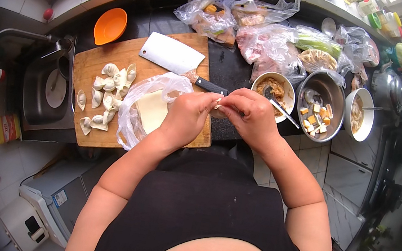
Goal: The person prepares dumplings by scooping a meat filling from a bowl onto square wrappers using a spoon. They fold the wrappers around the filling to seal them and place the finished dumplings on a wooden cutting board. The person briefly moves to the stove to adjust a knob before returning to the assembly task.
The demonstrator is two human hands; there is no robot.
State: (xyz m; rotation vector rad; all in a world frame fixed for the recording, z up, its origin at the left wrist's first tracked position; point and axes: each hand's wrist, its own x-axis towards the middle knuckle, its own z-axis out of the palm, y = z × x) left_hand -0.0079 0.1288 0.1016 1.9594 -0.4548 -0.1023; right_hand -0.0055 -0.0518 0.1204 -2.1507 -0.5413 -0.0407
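My left hand (193, 114) and my right hand (249, 114) meet above the right edge of a wooden cutting board (205, 136). Between their fingertips they pinch a small wonton (219, 112), mostly hidden by the fingers. Left of my left hand, a stack of square wrappers (152, 108) lies in a clear plastic bag (130, 121). Several folded wontons (110, 85) sit on the board farther left. Beyond my hands rests a cleaver (173, 54), its dark handle pointing toward my right hand. Close to my right hand stands a white bowl of meat filling (276, 88) with a spoon (284, 112) in it.
A steel bowl (319, 106) with cubed pieces and another white bowl (361, 109) stand at right. Plastic bags of meat (265, 48) and green vegetables (318, 41) line the back. An orange bowl (110, 27) sits behind the board, left of the cleaver; a sink (42, 109) is at left.
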